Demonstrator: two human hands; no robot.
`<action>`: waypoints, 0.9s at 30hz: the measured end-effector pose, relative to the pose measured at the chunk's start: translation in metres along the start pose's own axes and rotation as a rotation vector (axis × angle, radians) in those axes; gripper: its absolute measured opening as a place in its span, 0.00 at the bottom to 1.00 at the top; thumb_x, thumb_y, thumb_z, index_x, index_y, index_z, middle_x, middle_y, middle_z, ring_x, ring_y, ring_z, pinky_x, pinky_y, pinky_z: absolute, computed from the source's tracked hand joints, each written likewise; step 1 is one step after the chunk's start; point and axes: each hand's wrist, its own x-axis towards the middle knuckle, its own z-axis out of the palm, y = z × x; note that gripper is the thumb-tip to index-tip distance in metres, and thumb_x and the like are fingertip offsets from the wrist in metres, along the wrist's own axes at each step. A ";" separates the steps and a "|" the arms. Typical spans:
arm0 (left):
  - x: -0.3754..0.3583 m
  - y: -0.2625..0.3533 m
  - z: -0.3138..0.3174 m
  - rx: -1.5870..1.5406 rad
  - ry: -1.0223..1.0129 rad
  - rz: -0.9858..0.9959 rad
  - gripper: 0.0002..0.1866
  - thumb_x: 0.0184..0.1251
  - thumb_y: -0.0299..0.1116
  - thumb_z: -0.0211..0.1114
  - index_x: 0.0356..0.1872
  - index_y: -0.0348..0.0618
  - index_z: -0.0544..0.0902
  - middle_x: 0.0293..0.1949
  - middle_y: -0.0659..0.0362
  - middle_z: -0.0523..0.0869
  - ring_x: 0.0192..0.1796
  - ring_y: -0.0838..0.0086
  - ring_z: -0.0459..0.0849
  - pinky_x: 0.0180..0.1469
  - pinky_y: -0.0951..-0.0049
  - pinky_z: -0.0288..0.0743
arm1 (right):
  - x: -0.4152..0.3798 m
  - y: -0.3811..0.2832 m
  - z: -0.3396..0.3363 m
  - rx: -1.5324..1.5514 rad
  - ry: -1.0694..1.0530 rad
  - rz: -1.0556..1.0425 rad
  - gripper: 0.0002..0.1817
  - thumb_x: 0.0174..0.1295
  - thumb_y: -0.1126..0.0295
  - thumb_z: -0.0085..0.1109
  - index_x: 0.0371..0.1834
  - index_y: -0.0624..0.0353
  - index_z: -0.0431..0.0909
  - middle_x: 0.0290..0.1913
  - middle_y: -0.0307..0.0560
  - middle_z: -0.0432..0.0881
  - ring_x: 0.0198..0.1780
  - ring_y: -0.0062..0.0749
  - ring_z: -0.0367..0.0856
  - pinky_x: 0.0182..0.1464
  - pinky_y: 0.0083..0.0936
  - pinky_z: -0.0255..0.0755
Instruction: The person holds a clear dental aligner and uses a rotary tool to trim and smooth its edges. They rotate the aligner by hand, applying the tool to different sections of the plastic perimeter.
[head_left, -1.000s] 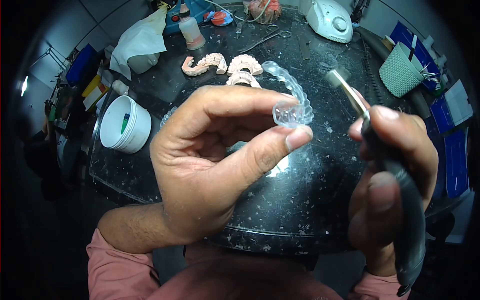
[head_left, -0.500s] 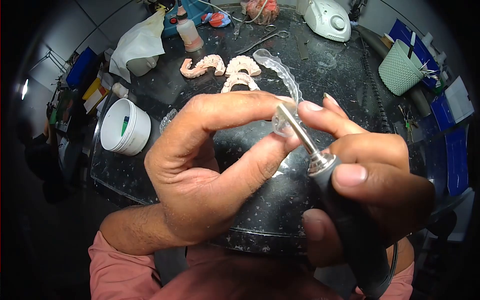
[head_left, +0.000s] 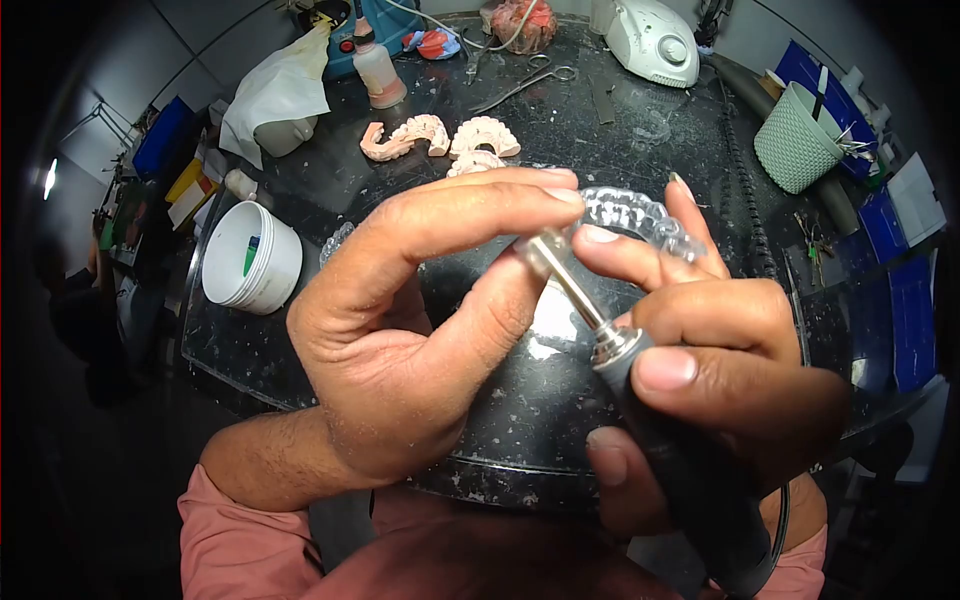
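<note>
Between the thumb and fingers of my left hand [head_left: 420, 320] is one end of a clear dental aligner [head_left: 625, 212], whose arch curves out to the right behind my right fingertips. My right hand [head_left: 730, 370] is wrapped round a dark rotary handpiece [head_left: 690, 460] with a metal nose. The handpiece's tip meets the held end of the aligner by my left thumb; the exact contact is blurred. My right index fingertip is close to the aligner.
Pinkish dental models [head_left: 484, 138] stand behind my left hand. At left is a white tub [head_left: 252, 258]; farther back are a bottle [head_left: 380, 75], scissors [head_left: 525, 82] and a white machine [head_left: 655, 45]. A green basket [head_left: 795, 140] sits at right. Another clear aligner [head_left: 338, 240] lies beside my left hand.
The aligner has turned so its arch now extends to the right instead of up and away. My right hand and the handpiece have shifted slightly left.
</note>
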 end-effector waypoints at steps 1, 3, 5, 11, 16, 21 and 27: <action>0.000 0.003 0.001 0.000 0.000 0.001 0.11 0.64 0.19 0.60 0.48 0.33 0.76 0.50 0.45 0.82 0.54 0.65 0.81 0.59 0.67 0.73 | -0.001 -0.002 -0.002 0.009 -0.032 0.019 0.20 0.61 0.60 0.63 0.49 0.49 0.63 0.39 0.46 0.71 0.50 0.52 0.81 0.67 0.70 0.48; -0.001 0.012 0.004 -0.097 0.066 -0.228 0.11 0.65 0.21 0.60 0.48 0.33 0.76 0.49 0.45 0.82 0.55 0.64 0.81 0.59 0.67 0.73 | 0.002 -0.005 -0.006 0.016 -0.060 0.032 0.20 0.61 0.61 0.63 0.50 0.48 0.63 0.39 0.46 0.71 0.50 0.52 0.81 0.67 0.68 0.49; 0.000 0.013 0.004 -0.156 0.059 -0.255 0.11 0.67 0.23 0.59 0.49 0.33 0.75 0.48 0.46 0.82 0.55 0.64 0.81 0.59 0.66 0.73 | 0.005 -0.011 -0.007 0.024 -0.087 0.043 0.20 0.60 0.62 0.63 0.51 0.47 0.63 0.39 0.46 0.71 0.50 0.52 0.81 0.67 0.67 0.49; 0.002 0.007 0.011 -0.711 0.038 -0.381 0.16 0.73 0.35 0.54 0.52 0.32 0.71 0.48 0.44 0.82 0.53 0.63 0.81 0.58 0.63 0.74 | -0.008 -0.003 -0.018 -0.033 0.164 -0.084 0.08 0.68 0.61 0.50 0.46 0.47 0.68 0.40 0.41 0.73 0.55 0.42 0.74 0.65 0.57 0.62; 0.004 0.011 0.012 -0.697 -0.034 -0.410 0.18 0.71 0.40 0.57 0.49 0.32 0.72 0.36 0.51 0.81 0.41 0.72 0.81 0.50 0.69 0.75 | 0.006 -0.007 -0.021 0.139 0.328 0.132 0.05 0.68 0.67 0.49 0.35 0.54 0.71 0.30 0.42 0.75 0.50 0.54 0.81 0.64 0.62 0.62; 0.004 0.016 0.012 -0.649 -0.024 -0.367 0.17 0.72 0.39 0.56 0.47 0.32 0.73 0.33 0.54 0.78 0.38 0.74 0.79 0.44 0.73 0.76 | 0.001 -0.026 0.002 0.114 0.197 0.147 0.15 0.63 0.65 0.59 0.49 0.47 0.64 0.40 0.48 0.74 0.51 0.60 0.78 0.62 0.65 0.62; 0.001 0.013 0.009 -0.419 -0.071 -0.277 0.14 0.70 0.35 0.57 0.47 0.33 0.74 0.34 0.53 0.78 0.35 0.75 0.77 0.38 0.77 0.72 | -0.002 -0.006 -0.003 0.090 0.106 -0.079 0.18 0.61 0.64 0.62 0.50 0.49 0.65 0.42 0.51 0.73 0.54 0.57 0.76 0.63 0.59 0.64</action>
